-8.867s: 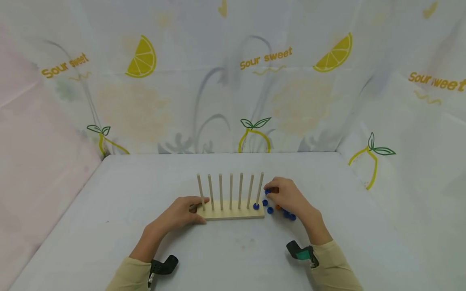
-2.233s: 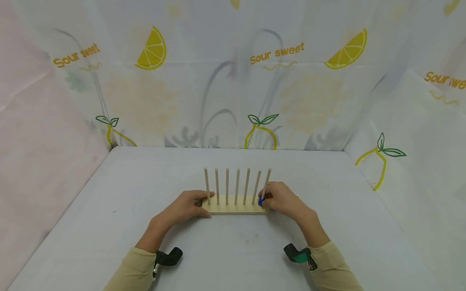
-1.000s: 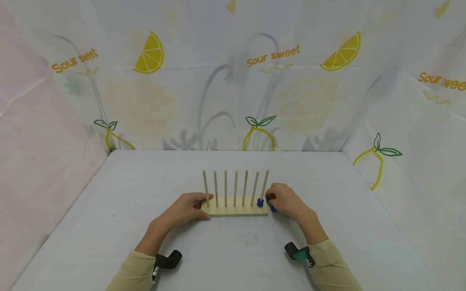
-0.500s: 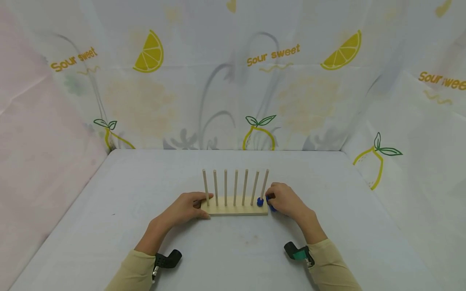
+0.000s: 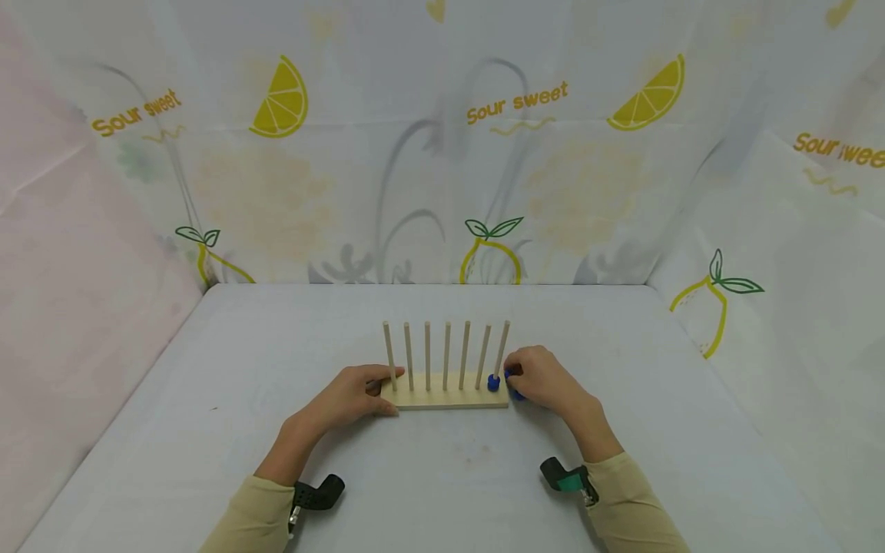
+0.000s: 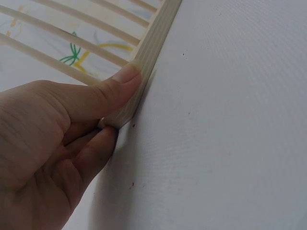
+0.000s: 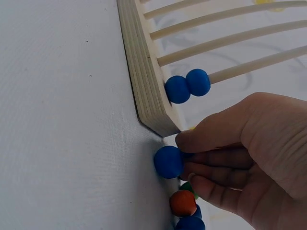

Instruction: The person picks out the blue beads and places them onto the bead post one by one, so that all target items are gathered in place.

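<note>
In the left hand point(image 5: 349, 398) is a peg rack point(image 5: 449, 399), gripped at one end; beside the right hand point(image 5: 546, 379), a blue bead point(image 7: 168, 162); whether that hand pinches anything, I can't tell.

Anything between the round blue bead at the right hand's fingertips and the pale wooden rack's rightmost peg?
Low down, yes: the end of the pale wooden base stands between the round blue bead and the rightmost wooden peg, whose foot carries two other blue beads. Higher up, nothing visible blocks the peg.
</note>
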The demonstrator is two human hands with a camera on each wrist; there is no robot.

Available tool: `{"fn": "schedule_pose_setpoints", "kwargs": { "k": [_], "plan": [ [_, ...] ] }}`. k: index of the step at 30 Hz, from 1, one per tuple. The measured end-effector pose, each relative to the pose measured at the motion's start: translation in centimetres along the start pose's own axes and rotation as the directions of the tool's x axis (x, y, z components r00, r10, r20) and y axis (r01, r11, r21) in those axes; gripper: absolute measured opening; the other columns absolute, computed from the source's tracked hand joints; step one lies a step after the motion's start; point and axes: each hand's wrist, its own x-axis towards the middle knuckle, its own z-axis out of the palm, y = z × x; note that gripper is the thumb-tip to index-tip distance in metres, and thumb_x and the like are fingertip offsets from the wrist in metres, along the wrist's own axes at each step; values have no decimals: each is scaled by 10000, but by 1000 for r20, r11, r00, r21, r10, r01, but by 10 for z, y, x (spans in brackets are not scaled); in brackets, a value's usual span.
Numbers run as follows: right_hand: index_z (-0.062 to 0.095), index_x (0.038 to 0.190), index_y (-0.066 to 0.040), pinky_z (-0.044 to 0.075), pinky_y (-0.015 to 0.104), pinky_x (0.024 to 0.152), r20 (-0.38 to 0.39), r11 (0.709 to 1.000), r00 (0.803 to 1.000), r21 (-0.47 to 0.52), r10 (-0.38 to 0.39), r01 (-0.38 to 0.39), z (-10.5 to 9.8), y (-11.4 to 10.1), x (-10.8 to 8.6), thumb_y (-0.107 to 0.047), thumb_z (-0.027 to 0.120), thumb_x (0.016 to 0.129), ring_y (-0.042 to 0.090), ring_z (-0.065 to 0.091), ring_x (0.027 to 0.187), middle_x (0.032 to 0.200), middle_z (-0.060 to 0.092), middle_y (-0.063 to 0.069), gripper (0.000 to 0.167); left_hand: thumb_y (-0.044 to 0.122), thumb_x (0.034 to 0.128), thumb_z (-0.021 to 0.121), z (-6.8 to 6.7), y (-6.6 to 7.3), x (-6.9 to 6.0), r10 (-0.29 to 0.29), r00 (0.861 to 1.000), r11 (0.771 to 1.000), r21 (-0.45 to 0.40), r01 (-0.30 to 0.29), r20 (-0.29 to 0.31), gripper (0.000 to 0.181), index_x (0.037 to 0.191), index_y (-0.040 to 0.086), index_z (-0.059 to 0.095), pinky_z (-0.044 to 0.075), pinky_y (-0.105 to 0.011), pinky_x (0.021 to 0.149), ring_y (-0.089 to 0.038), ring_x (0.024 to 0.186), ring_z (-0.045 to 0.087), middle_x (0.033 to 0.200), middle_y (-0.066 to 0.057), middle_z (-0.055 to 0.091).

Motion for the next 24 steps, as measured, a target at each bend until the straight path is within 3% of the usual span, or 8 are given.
{"fn": "schedule_pose_setpoints", "kwargs": {
  "k": [8, 16, 24],
  "plan": [
    [766, 965, -27, 523, 334, 711, -13, 1000, 1000, 11, 8, -7, 0, 0, 0, -15, 695, 837, 133, 579, 759, 864, 717, 56, 146, 214, 778, 848, 0, -1, 0, 10, 1000, 1000, -9, -10, 1, 621, 1348, 110, 623, 450, -437, 1088, -278, 1406, 461, 1434, -43, 587],
    [764, 964, -22, 513, 318, 711, -52, 999, 998, 29, -36, 37, -1, 2, -1, -15, 705, 814, 128, 583, 769, 868, 708, 55, 161, 209, 770, 854, 0, 0, 0, 5, 1000, 1000, 8, -5, -13, 633, 1350, 101, 625, 436, -450, 1104, -287, 1403, 465, 1423, -46, 596],
    [750, 1058, -12, 548, 285, 717, -50, 982, 998, 185, -31, 40, -7, 2, -2, -23, 692, 878, 126, 642, 816, 957, 731, 76, 189, 210, 779, 847, 0, 2, -1, -13, 1000, 1000, -21, 13, 4, 649, 1373, 106, 606, 447, -446, 1096, -289, 1404, 463, 1446, -58, 575]
  ]
}}
